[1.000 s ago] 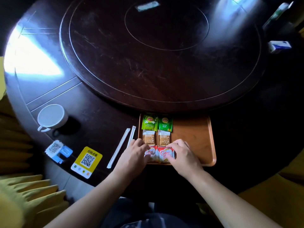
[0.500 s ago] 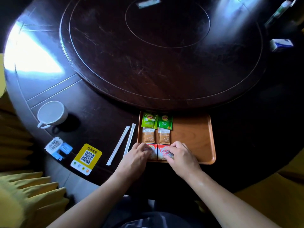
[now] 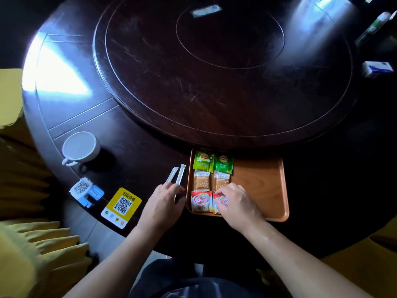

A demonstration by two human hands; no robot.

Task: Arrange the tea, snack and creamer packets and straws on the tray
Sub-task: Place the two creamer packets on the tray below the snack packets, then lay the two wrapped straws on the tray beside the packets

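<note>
Six packets sit in the wooden tray's (image 3: pixel 260 186) left part: two green tea packets (image 3: pixel 212 161), two snack packets (image 3: pixel 202 179), two creamer packets (image 3: pixel 200 201). Right hand (image 3: pixel 236 203) fingertips rest curled on the right creamer, grip unclear. Left hand (image 3: pixel 163 203) lies flat, fingers spread, over two straws (image 3: pixel 176 175) beside the tray.

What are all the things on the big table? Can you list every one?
tray: 1, orange-brown wood, near table edge
tea packets: 2, green, tray's far-left row
snack packets: 2, tan, middle row
creamer packets: 2, red and white, near row
straws: 2, white-wrapped, on table left of tray
cup: 1, white, far left
QR card: 1, yellow, near edge
QR tag: 1, blue-white, beside card
box: 1, blue-white, far right
left hand: on straws
right hand: on right creamer packet
</note>
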